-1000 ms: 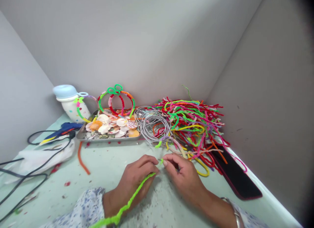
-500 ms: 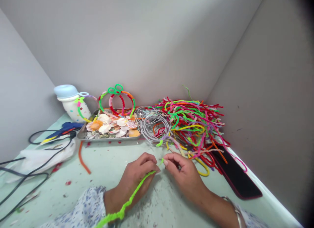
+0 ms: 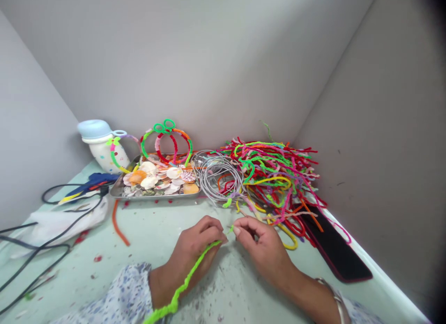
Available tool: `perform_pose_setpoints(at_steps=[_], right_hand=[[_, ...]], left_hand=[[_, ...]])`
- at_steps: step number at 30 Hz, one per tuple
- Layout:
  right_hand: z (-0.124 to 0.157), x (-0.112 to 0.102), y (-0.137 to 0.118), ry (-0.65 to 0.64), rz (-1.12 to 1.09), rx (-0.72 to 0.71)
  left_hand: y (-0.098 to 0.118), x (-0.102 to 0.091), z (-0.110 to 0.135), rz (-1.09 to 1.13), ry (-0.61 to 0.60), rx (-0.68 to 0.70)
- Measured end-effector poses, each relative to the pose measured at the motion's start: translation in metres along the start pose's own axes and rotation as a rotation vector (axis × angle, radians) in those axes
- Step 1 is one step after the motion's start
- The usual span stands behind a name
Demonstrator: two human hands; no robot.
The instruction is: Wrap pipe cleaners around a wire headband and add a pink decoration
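Both forearms come in from the lower edge and meet near the middle, low over the tabletop. The left hand (image 3: 195,249) lies knuckles up, fingers curled inward, its thumb and forefinger pinched on a lime-green pipe cleaner (image 3: 191,280) that trails back under the wrist. The right hand (image 3: 266,249) faces it, back turned up and wrist bent slightly, thumb and forefinger closed on the strand's tip. The fingertips of the two hands are almost touching.
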State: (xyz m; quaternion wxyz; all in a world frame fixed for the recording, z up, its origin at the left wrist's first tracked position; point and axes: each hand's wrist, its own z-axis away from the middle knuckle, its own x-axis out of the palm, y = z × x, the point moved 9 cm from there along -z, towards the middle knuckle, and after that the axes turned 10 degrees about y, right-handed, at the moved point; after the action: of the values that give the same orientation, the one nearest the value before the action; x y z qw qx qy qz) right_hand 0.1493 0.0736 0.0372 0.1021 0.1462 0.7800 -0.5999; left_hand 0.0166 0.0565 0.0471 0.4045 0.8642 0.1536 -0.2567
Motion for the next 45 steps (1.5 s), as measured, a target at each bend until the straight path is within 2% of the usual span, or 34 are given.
perform_pose_setpoints(at_steps=[7,12,17,21,32,45], right_hand=[[0.000,-0.004,-0.001,0.031,-0.005,0.000],[0.000,-0.005,-0.002,0.043,-0.014,-0.007],[0.002,-0.005,-0.001,0.041,-0.021,-0.017],[0.003,-0.001,0.000,-0.013,-0.058,-0.002],[0.003,0.002,0.003,-0.055,-0.083,0.022],[0.005,0.002,0.000,-0.073,-0.059,-0.036]], left_hand=[[-0.005,-0.002,-0.002,0.182,0.066,-0.059],[-0.021,-0.002,-0.003,0.383,0.153,-0.267],[-0.032,0.008,0.001,0.525,0.122,-0.477],[-0.038,0.014,0.004,0.571,0.091,-0.571],[-0.047,0.019,0.008,0.628,0.084,-0.701],[-0.051,0.024,0.008,0.742,0.092,-0.733]])
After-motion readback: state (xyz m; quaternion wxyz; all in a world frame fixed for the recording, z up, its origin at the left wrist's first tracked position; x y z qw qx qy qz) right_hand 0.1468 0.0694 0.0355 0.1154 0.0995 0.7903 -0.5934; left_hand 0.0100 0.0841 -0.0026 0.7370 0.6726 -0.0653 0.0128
